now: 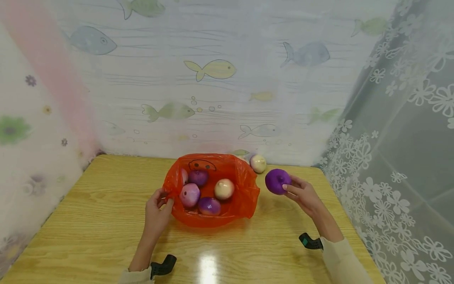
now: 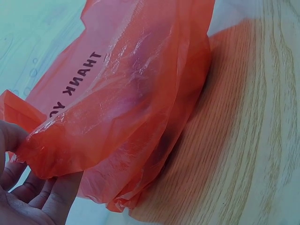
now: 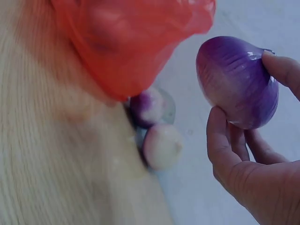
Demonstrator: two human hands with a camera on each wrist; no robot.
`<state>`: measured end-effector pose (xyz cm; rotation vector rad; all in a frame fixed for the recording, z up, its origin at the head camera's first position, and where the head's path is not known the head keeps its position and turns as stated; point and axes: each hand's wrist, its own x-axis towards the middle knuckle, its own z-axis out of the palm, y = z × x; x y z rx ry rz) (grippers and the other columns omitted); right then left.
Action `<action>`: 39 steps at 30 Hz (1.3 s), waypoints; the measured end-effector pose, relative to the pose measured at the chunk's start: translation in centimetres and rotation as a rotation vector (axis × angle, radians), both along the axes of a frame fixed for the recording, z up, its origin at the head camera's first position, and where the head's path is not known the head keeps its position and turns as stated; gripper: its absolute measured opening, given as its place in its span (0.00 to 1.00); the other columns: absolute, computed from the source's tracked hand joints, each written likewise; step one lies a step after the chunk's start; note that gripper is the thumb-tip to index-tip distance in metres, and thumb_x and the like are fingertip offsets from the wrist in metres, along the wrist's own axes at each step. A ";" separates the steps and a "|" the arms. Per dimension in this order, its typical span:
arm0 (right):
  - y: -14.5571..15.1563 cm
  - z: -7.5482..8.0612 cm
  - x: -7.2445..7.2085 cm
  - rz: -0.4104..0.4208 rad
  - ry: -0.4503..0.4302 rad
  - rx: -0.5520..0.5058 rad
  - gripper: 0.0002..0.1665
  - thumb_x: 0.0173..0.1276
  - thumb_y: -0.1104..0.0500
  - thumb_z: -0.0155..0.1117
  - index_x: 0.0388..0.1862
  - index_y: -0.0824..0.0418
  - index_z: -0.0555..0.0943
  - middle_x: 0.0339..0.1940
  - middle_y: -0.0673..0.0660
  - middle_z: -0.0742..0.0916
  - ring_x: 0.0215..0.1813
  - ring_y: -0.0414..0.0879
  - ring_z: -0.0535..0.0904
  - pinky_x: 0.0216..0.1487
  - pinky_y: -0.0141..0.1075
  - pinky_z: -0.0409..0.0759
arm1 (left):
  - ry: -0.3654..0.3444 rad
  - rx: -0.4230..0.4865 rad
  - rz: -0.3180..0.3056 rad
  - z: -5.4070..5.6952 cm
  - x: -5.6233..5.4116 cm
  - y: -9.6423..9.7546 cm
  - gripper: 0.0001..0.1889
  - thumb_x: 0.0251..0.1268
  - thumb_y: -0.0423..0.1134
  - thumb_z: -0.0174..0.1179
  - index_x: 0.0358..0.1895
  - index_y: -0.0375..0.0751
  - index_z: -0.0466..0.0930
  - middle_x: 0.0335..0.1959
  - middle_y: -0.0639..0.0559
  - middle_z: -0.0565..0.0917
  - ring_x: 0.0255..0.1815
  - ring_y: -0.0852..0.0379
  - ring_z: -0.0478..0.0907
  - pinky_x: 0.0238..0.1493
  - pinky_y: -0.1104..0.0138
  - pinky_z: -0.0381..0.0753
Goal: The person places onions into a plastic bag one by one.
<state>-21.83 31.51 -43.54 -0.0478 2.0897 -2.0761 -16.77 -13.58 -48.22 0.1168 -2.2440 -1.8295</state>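
A red plastic bag [image 1: 244,185] stands with its mouth wide on the wooden table, several purple and whitish onions [image 1: 189,195] inside it. My left hand [image 1: 158,211] pinches the bag's left rim; up close in the left wrist view, thumb and fingers [image 2: 65,192] hold the thin film. To the right of the bag, my right hand [image 1: 303,195] grips a purple onion [image 1: 277,182] above the table. The right wrist view shows this onion [image 3: 236,82] between the thumb on top and the fingers below.
Behind the bag's right side, a whitish onion [image 1: 258,163] sits by the back edge of the wooden table [image 1: 99,221]; a second onion [image 3: 147,108] beside it shows in the right wrist view. A fish-printed curtain [image 1: 216,94] hangs behind, and a flowered curtain [image 1: 400,165] borders the right.
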 end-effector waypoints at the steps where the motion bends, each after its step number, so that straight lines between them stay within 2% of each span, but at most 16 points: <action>1: -0.2 0.2 0.2 0.007 0.013 -0.012 0.42 0.75 0.64 0.60 0.79 0.75 0.52 0.62 0.53 0.78 0.55 0.34 0.82 0.57 0.31 0.82 | 0.005 0.003 0.001 0.0 0.0 0.0 0.18 0.74 0.29 0.54 0.64 0.32 0.74 0.59 0.37 0.80 0.51 0.56 0.79 0.48 0.83 0.77; 3: -0.6 0.7 0.6 0.030 0.043 -0.032 0.41 0.75 0.65 0.61 0.78 0.77 0.53 0.58 0.48 0.81 0.56 0.36 0.83 0.57 0.32 0.82 | 0.014 0.003 0.002 0.0 -0.1 0.0 0.18 0.74 0.28 0.54 0.64 0.31 0.74 0.59 0.37 0.80 0.52 0.54 0.79 0.48 0.83 0.77; 6: -1.4 1.3 1.2 0.062 0.083 -0.066 0.36 0.74 0.66 0.60 0.76 0.76 0.59 0.55 0.45 0.83 0.57 0.38 0.83 0.56 0.33 0.83 | 0.015 0.001 0.007 0.0 -0.1 0.0 0.18 0.73 0.28 0.54 0.64 0.31 0.74 0.59 0.37 0.80 0.51 0.59 0.78 0.48 0.84 0.76; 9: -2.2 1.7 1.7 0.101 0.106 -0.096 0.29 0.74 0.66 0.59 0.72 0.69 0.67 0.57 0.46 0.83 0.58 0.40 0.83 0.57 0.34 0.83 | 0.011 0.004 0.008 -0.1 -0.1 -0.1 0.18 0.73 0.27 0.54 0.63 0.30 0.74 0.59 0.37 0.80 0.50 0.66 0.76 0.49 0.84 0.76; 11: -2.8 2.0 2.0 0.122 0.110 -0.112 0.25 0.74 0.66 0.59 0.69 0.64 0.71 0.58 0.47 0.83 0.57 0.41 0.83 0.57 0.35 0.83 | 0.012 0.010 0.008 -0.1 -0.1 -0.1 0.18 0.73 0.27 0.54 0.63 0.31 0.74 0.59 0.37 0.80 0.50 0.66 0.76 0.49 0.84 0.77; 14: -3.8 2.6 2.4 0.164 0.113 -0.110 0.27 0.74 0.66 0.59 0.70 0.67 0.69 0.59 0.49 0.82 0.58 0.42 0.83 0.57 0.35 0.83 | 0.022 0.014 0.005 -0.1 0.0 -0.1 0.18 0.73 0.27 0.54 0.63 0.30 0.74 0.59 0.36 0.80 0.51 0.61 0.77 0.49 0.84 0.76; 18: -5.5 3.6 2.7 0.211 0.102 -0.093 0.35 0.72 0.65 0.62 0.73 0.77 0.62 0.59 0.51 0.80 0.57 0.42 0.82 0.57 0.34 0.83 | 0.020 0.015 0.004 0.1 0.0 -0.1 0.18 0.73 0.27 0.53 0.64 0.30 0.73 0.60 0.36 0.79 0.50 0.65 0.77 0.48 0.84 0.76; 21: -6.9 4.0 2.9 0.238 0.105 -0.092 0.34 0.71 0.65 0.63 0.72 0.75 0.65 0.58 0.52 0.80 0.57 0.43 0.82 0.57 0.35 0.83 | 0.010 0.017 0.009 0.1 -0.1 -0.1 0.18 0.73 0.27 0.53 0.64 0.30 0.74 0.59 0.37 0.80 0.48 0.70 0.76 0.49 0.84 0.76; 24: -8.3 4.0 3.0 0.261 0.109 -0.093 0.31 0.71 0.65 0.64 0.70 0.72 0.69 0.58 0.53 0.80 0.57 0.45 0.82 0.57 0.36 0.83 | 0.013 0.020 0.015 -0.2 -0.1 -0.1 0.17 0.72 0.26 0.53 0.62 0.29 0.74 0.58 0.36 0.80 0.48 0.70 0.76 0.49 0.84 0.76; 26: -9.5 4.0 3.0 0.278 0.104 -0.089 0.33 0.70 0.64 0.65 0.71 0.72 0.68 0.59 0.54 0.80 0.57 0.46 0.82 0.57 0.36 0.83 | 0.021 0.022 0.016 -0.2 -0.2 -0.1 0.17 0.72 0.26 0.53 0.61 0.28 0.74 0.58 0.36 0.80 0.49 0.70 0.75 0.50 0.85 0.75; 34: -13.9 3.9 3.2 0.343 0.058 -0.074 0.37 0.69 0.60 0.68 0.73 0.73 0.66 0.58 0.55 0.82 0.54 0.45 0.84 0.57 0.36 0.83 | -0.001 0.016 0.010 -0.1 0.2 -0.1 0.17 0.73 0.27 0.53 0.63 0.30 0.74 0.58 0.37 0.80 0.51 0.66 0.76 0.49 0.84 0.76; 39: -15.9 4.1 2.7 0.350 0.046 -0.024 0.37 0.69 0.58 0.68 0.73 0.70 0.68 0.64 0.62 0.80 0.55 0.46 0.84 0.59 0.39 0.83 | 0.022 0.021 0.012 0.1 0.3 0.0 0.17 0.73 0.26 0.53 0.63 0.29 0.74 0.58 0.35 0.80 0.49 0.66 0.77 0.48 0.84 0.76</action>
